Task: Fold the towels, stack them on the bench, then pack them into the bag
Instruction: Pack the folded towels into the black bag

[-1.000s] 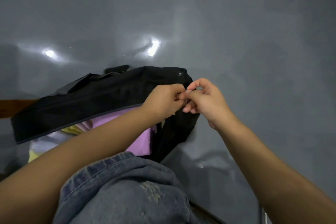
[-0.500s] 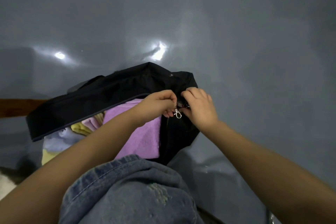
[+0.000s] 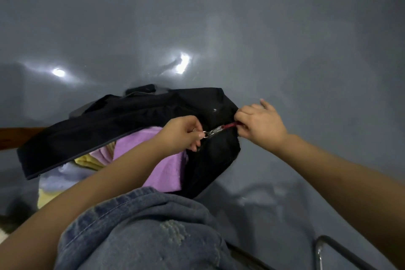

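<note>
A black bag [image 3: 122,125] lies open on the grey floor, its mouth facing me. Folded towels fill it: a purple towel [image 3: 162,169] on top, with pink, yellow [image 3: 87,161] and pale lavender [image 3: 63,173] ones beside and under it. At the bag's right end, my left hand [image 3: 182,136] pinches a silver zipper pull [image 3: 211,132] with a red tab. My right hand [image 3: 259,124] grips the bag's right corner just past the red tab, index finger sticking out.
My knee in blue jeans [image 3: 142,230] fills the lower middle. A wooden bench edge [image 3: 15,137] shows at the far left. A metal tube frame [image 3: 328,247] curves at the bottom right. The glossy grey floor [image 3: 285,61] spreads all around.
My hands, bunched together at the bag's corner, have drawn apart. The left now pulls the zipper pull leftward while the right holds the corner, and the red tab is stretched between them.
</note>
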The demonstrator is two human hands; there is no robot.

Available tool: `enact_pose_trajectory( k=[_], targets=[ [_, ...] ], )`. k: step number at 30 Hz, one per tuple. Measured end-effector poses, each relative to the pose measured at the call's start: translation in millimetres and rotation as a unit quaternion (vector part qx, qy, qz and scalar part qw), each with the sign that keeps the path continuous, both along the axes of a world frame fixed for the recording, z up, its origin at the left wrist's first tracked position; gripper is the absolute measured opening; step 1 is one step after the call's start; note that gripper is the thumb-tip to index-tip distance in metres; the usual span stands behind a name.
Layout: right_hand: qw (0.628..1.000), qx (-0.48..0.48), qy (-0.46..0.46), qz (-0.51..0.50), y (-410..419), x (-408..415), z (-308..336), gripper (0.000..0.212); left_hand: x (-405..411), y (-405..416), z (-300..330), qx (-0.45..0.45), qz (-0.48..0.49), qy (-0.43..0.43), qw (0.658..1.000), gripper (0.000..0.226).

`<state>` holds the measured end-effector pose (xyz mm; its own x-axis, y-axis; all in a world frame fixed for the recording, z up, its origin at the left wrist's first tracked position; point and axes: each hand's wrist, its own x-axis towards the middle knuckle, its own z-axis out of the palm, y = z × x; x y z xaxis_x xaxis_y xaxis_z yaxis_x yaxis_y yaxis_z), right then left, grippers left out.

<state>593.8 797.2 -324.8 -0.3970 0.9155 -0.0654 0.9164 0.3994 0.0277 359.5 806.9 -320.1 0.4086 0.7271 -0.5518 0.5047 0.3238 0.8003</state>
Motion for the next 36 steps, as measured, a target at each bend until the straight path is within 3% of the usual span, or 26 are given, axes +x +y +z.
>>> enact_pose_trajectory(
  k=[7,11,14,15,17,19,20,22,25,29,32,36],
  targets=[
    [0.998,-0.025,-0.008,-0.053,-11,26,-23,0.027,-74,-40,-13,-0.019,0.048,0.047,0.998,0.014],
    [0.996,-0.043,0.003,-0.082,1,26,-20,0.019,-99,-52,7,0.011,0.062,0.062,0.996,0.011],
    [0.982,-0.111,-0.001,-0.152,3,2,-4,0.017,-101,-53,7,0.005,0.076,0.035,0.997,0.015],
    [0.987,-0.072,0.012,-0.144,-1,-10,3,0.015,-100,-53,4,0.003,0.084,0.022,0.996,0.015],
    [0.994,0.007,0.099,-0.040,-28,-44,17,0.010,-94,-52,-4,-0.007,0.104,-0.002,0.995,0.014],
    [0.975,-0.031,0.184,0.120,-61,-85,17,0.019,-92,-49,-10,-0.013,0.120,-0.017,0.993,0.015],
    [0.965,-0.071,0.184,0.174,-74,-103,11,0.023,-93,-48,-12,-0.021,0.125,-0.025,0.992,0.015],
    [0.957,-0.145,0.156,0.198,-88,-137,-8,0.032,-96,-43,-13,-0.042,0.125,-0.038,0.990,0.013],
    [0.970,-0.141,0.111,0.163,-81,-174,-31,0.041,-104,-41,-13,-0.053,0.113,-0.028,0.992,0.012],
    [0.977,-0.072,0.023,0.199,-77,-179,-33,0.011,-105,-40,-17,-0.080,0.129,-0.031,0.988,0.008],
    [0.972,-0.101,-0.010,0.213,-78,-169,-44,0.034,-95,-32,-13,-0.098,0.116,-0.034,0.988,0.005],
    [0.981,-0.069,-0.061,0.172,-75,-186,-35,0.045,-85,-21,0,-0.112,0.048,-0.005,0.993,0.005]
  ],
)
